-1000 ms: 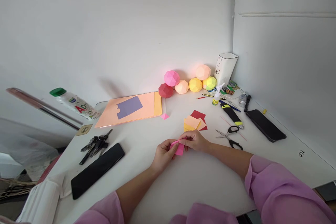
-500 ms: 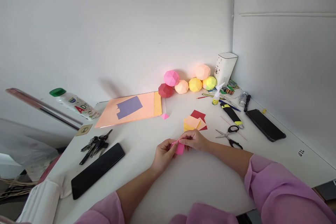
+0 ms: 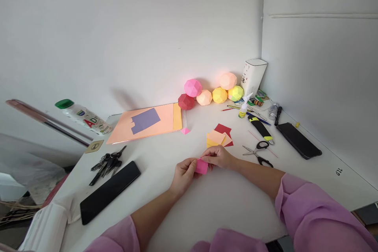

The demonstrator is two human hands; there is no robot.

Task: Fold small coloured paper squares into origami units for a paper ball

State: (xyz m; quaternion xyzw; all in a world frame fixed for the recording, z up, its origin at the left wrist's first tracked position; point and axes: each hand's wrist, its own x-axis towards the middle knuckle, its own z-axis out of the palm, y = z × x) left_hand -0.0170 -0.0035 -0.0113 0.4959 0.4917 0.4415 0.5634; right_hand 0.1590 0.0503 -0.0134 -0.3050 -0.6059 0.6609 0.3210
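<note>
A small pink piece of paper (image 3: 201,167) is held between both hands above the table. My left hand (image 3: 184,173) is closed on its left side, thumb on the front face. My right hand (image 3: 219,157) pinches the upper right edge; some of its fingers are hidden behind the sheet. Just beyond my right hand lie several small paper pieces (image 3: 216,137) in red, peach and yellow. A little folded pink paper piece (image 3: 185,130) rests farther off, near the stacked sheets.
Scissors (image 3: 256,151), a utility knife (image 3: 261,129) and a glue bottle (image 3: 243,110) lie or stand right. Faceted paper balls (image 3: 220,95) line the wall. Peach sheets (image 3: 121,130) are back left; keys (image 3: 108,162) and a black phone (image 3: 109,193) left. Another phone (image 3: 299,140) lies far right.
My left thumb has shifted left across the pink paper, so more of its face shows. My right hand stays nearly in place, still pinching the edge.
</note>
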